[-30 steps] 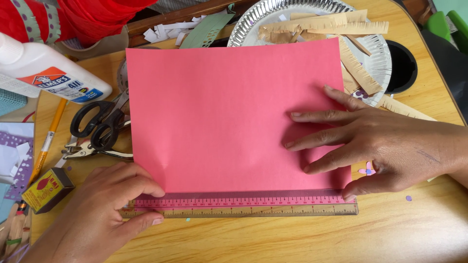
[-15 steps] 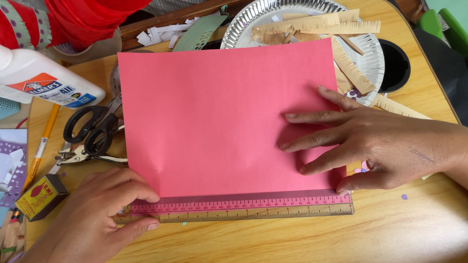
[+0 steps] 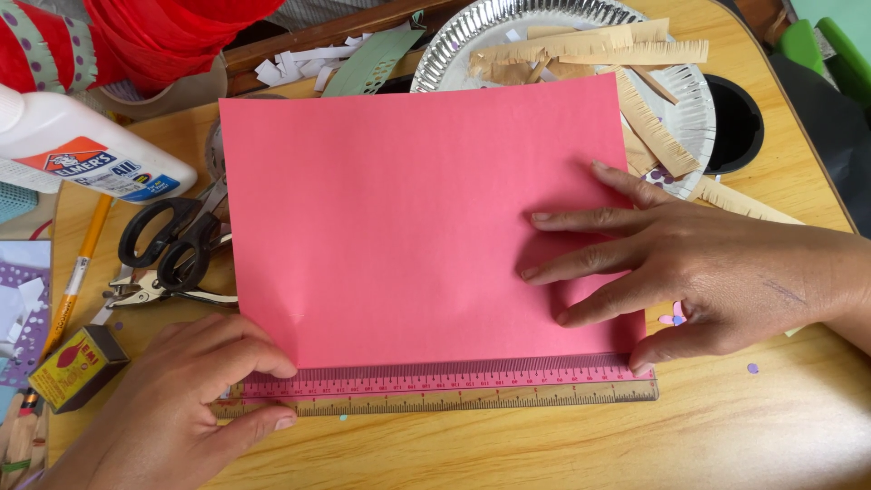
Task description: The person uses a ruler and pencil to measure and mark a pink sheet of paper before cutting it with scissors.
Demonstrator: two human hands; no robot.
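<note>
A pink sheet of paper (image 3: pixel 408 227) lies flat on the wooden table (image 3: pixel 726 436). Its near edge rests over a clear plastic ruler (image 3: pixel 508 392) that runs left to right. My right hand (image 3: pixel 689 272) lies flat on the sheet's right side with fingers spread, the thumb touching the ruler's right end. My left hand (image 3: pixel 181 399) pinches the ruler's left end and the sheet's lower left corner between thumb and fingers.
Black-handled scissors (image 3: pixel 168 240) and a metal hole punch (image 3: pixel 154 290) lie left of the sheet. A white glue bottle (image 3: pixel 82 150), a pencil (image 3: pixel 77 272) and a small yellow box (image 3: pixel 77 367) sit further left. A foil plate (image 3: pixel 671 82) with fringed tan paper strips stands behind.
The view has shifted slightly. Both hands stay on the sheet and ruler, with no clear movement of either.
</note>
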